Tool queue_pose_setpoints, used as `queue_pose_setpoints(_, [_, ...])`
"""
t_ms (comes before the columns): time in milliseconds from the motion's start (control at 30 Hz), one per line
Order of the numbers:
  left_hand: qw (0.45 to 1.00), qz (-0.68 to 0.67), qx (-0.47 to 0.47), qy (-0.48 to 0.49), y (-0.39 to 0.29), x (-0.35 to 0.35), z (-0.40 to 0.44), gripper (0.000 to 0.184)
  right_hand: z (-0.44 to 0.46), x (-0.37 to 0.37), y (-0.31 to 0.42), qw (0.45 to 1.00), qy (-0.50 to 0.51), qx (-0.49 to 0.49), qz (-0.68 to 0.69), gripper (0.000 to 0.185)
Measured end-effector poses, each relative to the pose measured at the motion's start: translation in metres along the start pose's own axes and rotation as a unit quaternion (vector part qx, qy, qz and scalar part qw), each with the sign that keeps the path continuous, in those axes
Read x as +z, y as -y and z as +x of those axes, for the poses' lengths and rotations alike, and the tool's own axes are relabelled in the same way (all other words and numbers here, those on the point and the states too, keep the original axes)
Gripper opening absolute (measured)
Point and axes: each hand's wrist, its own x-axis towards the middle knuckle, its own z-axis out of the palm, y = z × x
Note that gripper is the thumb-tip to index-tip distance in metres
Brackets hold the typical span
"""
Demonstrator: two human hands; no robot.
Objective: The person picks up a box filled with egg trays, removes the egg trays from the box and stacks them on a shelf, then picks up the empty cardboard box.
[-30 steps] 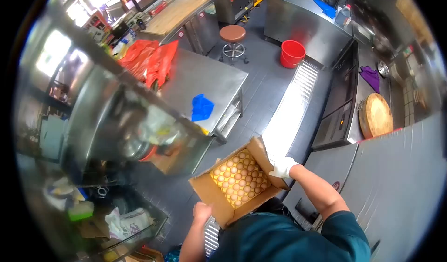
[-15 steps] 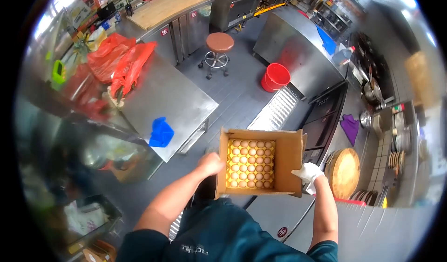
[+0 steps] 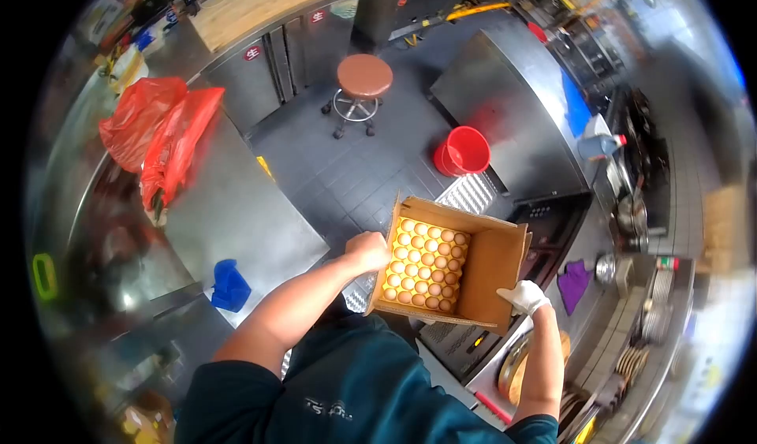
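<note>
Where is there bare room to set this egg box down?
Left of the egg box, the steel table shows a bare patch between the red plastic bags and the blue cloth. Bare floor shows between that table, the stool and the red bucket. The right-hand counter looks crowded around the purple cloth and metal bowl.

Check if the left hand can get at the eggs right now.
Probably not without letting go: the left hand seems to grip the side of the box. The open top leaves the eggs uncovered, though.
</note>
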Motion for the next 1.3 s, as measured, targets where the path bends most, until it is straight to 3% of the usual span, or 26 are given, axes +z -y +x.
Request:
queue_pose_setpoints(233, [0.989, -0.064, -0.1, -0.092, -0.018, -0.01, 0.02, 0.029, 0.12, -0.105, 0.057, 0.988, 0.036, -0.107, -0.107, 0.06])
queue_pose_setpoints(333, [0.973, -0.114, -0.157, -0.127, -0.027, -0.002, 0.024, 0.033, 0.175, -0.144, 0.096, 0.952, -0.007, -0.204, -0.226, 0.061])
queue_pose_setpoints(433, [0.939, -0.158, -0.223, -0.206, -0.015, 0.02, 0.051, 0.039, 0.22, -0.174, 0.138, 0.905, -0.117, -0.35, -0.213, 0.062])
queue_pose_setpoints(467, [0.932, -0.179, -0.233, -0.214, -0.012, 0.021, 0.053, 0.039, 0.225, -0.193, 0.166, 0.911, -0.017, -0.268, -0.312, 0.062])
queue_pose_setpoints(567, [0.904, -0.215, -0.264, -0.259, -0.004, 0.019, 0.067, 0.04, 0.246, -0.222, 0.224, 0.882, -0.023, -0.291, -0.369, 0.06])
queue_pose_setpoints(667, [0.894, -0.246, -0.304, -0.218, 0.009, -0.004, 0.076, 0.04, 0.261, -0.237, 0.289, 0.863, -0.002, -0.311, -0.397, 0.059])
queue_pose_setpoints(767, [0.87, -0.264, -0.323, -0.263, 0.03, 0.006, 0.103, 0.045, 0.269, -0.242, 0.352, 0.861, 0.05, -0.261, -0.435, 0.059])
queue_pose_setpoints(933, [0.832, -0.312, -0.382, -0.255, 0.046, 0.027, 0.139, 0.046, 0.331, -0.23, 0.413, 0.806, 0.022, -0.312, -0.503, 0.06])
queue_pose_setpoints(1067, [0.78, -0.373, -0.395, -0.31, 0.057, 0.057, 0.175, 0.045, 0.374, -0.217, 0.473, 0.755, 0.036, -0.363, -0.545, 0.057])
queue_pose_setpoints(1167, [0.73, -0.404, -0.467, -0.292, 0.046, 0.057, 0.193, 0.046, 0.401, -0.209, 0.52, 0.715, 0.046, -0.449, -0.534, 0.057])
queue_pose_setpoints(1200, [0.716, -0.414, -0.477, -0.297, 0.048, 0.069, 0.208, 0.048, 0.406, -0.208, 0.543, 0.703, 0.072, -0.417, -0.571, 0.056])
queue_pose_setpoints(1300, [0.688, -0.426, -0.509, -0.293, 0.052, 0.078, 0.232, 0.048, 0.449, -0.19, 0.596, 0.625, 0.095, -0.478, -0.61, 0.057])
